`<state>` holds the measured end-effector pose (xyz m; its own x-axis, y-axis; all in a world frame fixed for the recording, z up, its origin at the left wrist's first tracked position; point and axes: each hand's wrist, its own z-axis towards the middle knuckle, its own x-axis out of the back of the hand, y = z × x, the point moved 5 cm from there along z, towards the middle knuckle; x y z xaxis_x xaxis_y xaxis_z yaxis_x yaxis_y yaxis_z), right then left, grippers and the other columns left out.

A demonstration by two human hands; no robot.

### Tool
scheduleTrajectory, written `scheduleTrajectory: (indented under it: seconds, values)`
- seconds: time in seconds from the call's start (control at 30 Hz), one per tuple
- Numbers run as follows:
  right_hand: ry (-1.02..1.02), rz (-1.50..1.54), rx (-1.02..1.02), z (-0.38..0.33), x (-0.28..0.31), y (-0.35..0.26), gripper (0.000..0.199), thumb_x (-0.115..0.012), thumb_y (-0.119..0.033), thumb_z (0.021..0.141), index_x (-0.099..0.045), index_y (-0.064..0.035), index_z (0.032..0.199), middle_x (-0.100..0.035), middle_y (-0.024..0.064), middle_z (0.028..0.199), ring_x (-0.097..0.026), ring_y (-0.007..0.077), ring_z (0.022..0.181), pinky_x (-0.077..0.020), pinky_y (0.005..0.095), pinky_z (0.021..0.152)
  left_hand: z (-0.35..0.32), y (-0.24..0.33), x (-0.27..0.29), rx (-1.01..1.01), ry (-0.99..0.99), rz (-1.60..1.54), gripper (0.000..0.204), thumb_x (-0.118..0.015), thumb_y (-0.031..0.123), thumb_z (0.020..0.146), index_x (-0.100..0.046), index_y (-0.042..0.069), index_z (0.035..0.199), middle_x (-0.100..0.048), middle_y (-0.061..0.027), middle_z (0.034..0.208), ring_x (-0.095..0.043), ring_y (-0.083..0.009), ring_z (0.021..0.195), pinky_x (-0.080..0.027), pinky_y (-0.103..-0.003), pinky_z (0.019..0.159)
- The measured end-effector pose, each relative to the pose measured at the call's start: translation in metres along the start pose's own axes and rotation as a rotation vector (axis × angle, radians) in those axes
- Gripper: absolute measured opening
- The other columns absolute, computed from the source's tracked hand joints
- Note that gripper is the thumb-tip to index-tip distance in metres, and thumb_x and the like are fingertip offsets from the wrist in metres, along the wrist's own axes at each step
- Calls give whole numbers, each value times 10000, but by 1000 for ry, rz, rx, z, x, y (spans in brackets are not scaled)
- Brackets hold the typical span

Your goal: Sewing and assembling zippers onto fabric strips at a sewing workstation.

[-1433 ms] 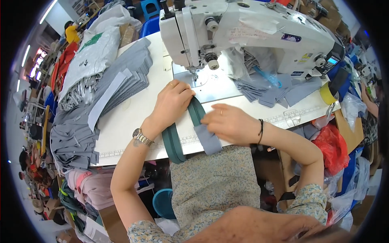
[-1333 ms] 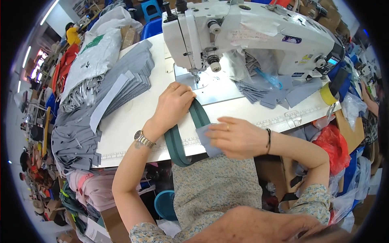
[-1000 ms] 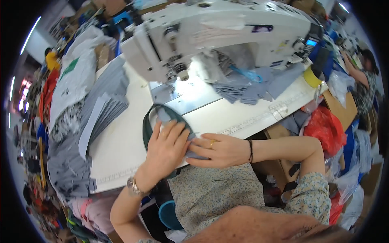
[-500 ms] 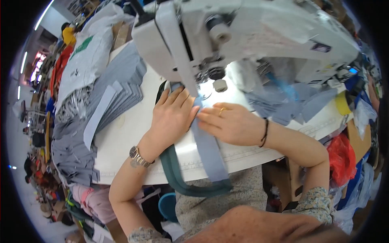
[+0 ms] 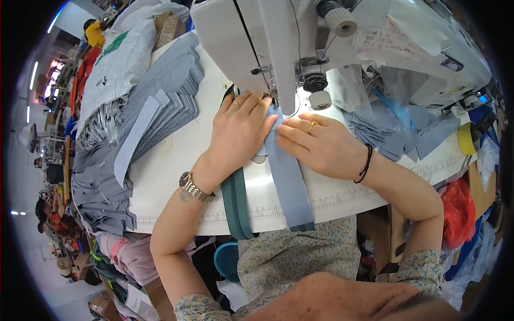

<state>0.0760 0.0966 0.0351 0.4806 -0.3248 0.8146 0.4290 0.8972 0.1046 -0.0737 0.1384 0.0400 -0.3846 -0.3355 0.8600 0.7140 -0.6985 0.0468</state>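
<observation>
Hands have closed in under the sewing machine [image 5: 300, 48] since 1 second ago: left hand [image 5: 241, 125] and right hand [image 5: 316, 144] lie flat, pressing the grey-blue strip [image 5: 289, 182] and green band [image 5: 235, 203] at the needle

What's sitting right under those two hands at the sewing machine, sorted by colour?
Grey-blue fabric strip: 1
Dark green band: 1
Total: 2

The left hand and the right hand press both flat on the white table, at the sewing machine.
</observation>
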Motion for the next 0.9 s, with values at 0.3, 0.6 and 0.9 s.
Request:
scheduleTrajectory:
  seconds: [0.3, 0.6, 0.9]
  values:
    - [-3, -38, 53, 0, 3, -7, 282, -628, -100, 785, -669, 48, 1022, -671, 137, 1046, -663, 235, 994, -524, 360, 921, -3, 3, -1, 49, 5, 14, 310, -730, 158, 811, -675, 16, 1081, -668, -117, 1120, -615, -281, 1093, -465, -418, 971]
    - [-42, -36, 134, -6, 9, -18, 314, -604, -136, 802, -667, 65, 1034, -676, 195, 1070, -672, 286, 981, -525, 373, 904, -12, 16, 7, -154, 42, -109, 263, -745, 91, 778, -687, 17, 1023, -673, -118, 1101, -656, -270, 1039, -548, -347, 867]
    - [-62, 41, 80, -4, 8, -19, 320, -613, -148, 813, -668, 1, 1090, -653, 181, 1076, -660, 303, 1025, -525, 399, 915, -10, 3, 7, -28, -116, -192, 379, -706, 187, 870, -577, 35, 1192, -602, -165, 1292, -616, -375, 1115, -490, -443, 933]
